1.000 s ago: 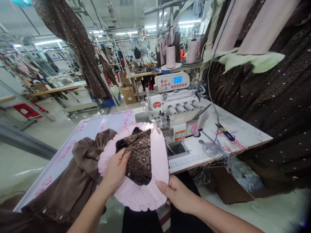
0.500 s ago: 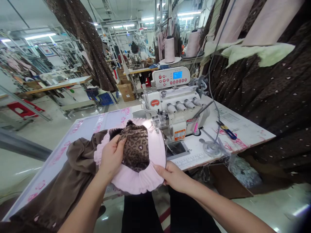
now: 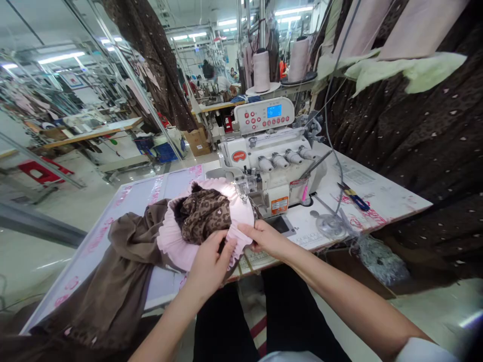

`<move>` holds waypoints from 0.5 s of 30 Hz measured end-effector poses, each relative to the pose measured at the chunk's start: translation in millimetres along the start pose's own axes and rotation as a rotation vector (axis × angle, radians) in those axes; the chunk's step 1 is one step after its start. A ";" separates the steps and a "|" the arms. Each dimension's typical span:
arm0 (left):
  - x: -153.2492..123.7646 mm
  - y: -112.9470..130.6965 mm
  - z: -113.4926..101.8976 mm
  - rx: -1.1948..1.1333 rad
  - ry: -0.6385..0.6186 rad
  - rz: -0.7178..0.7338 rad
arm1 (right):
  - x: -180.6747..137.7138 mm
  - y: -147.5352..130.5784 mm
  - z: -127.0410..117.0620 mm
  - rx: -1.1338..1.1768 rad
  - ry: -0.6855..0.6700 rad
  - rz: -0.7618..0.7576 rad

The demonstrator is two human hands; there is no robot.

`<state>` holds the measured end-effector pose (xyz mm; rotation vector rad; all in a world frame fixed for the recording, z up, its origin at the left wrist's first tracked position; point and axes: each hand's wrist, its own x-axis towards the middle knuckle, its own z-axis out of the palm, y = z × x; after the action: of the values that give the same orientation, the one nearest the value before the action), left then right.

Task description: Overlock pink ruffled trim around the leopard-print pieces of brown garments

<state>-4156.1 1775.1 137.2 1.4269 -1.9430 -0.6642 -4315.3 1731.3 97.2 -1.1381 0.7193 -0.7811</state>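
Observation:
A pink gathered fabric band (image 3: 175,246) forms a ring around the opening of a brown leopard-print garment (image 3: 207,213). The ring's far right part lies under the presser foot area of a white overlock sewing machine (image 3: 241,146). My left hand (image 3: 213,256) pinches the band's near edge between thumb and fingers. Close beside it, my right hand (image 3: 264,239) grips the same band at its right edge, just in front of the machine. Plain brown cloth of the garment trails left across the table and down over its front edge.
Thread snips (image 3: 353,197) lie on the white table (image 3: 396,193) right of the machine. Large pink thread cones (image 3: 261,71) stand behind, and dark printed cloth (image 3: 407,136) hangs at the right. A metal pole (image 3: 41,221) crosses the left side. Other workstations and people are farther back.
My left hand has moved right and nearer, from the ring's left side to its near edge beside my right hand. My right hand has shifted slightly up. The ring lies flatter and has turned.

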 end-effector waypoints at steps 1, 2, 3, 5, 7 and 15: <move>-6.8 1.3 3.4 -0.102 -0.064 -0.068 | -0.8 -1.1 0.2 -0.007 0.010 0.010; -12.9 2.7 5.3 -0.191 -0.123 -0.118 | -2.4 -1.9 0.8 -0.009 0.017 0.024; -18.6 4.6 6.0 -0.261 -0.198 -0.149 | -5.0 -2.3 2.0 -0.012 0.023 0.044; -29.4 9.9 5.2 -0.328 -0.388 -0.170 | -13.5 -0.7 5.8 -0.035 0.037 0.081; -37.9 15.8 3.5 -0.334 -0.566 -0.178 | -24.3 4.6 10.4 -0.082 0.062 0.078; -72.8 10.9 22.6 -0.007 0.135 0.060 | -29.7 12.6 21.4 -0.014 0.087 0.087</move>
<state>-4164.1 1848.7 115.8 1.3672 -1.8689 -0.5322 -4311.7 1769.7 93.7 -1.0835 0.8431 -0.7567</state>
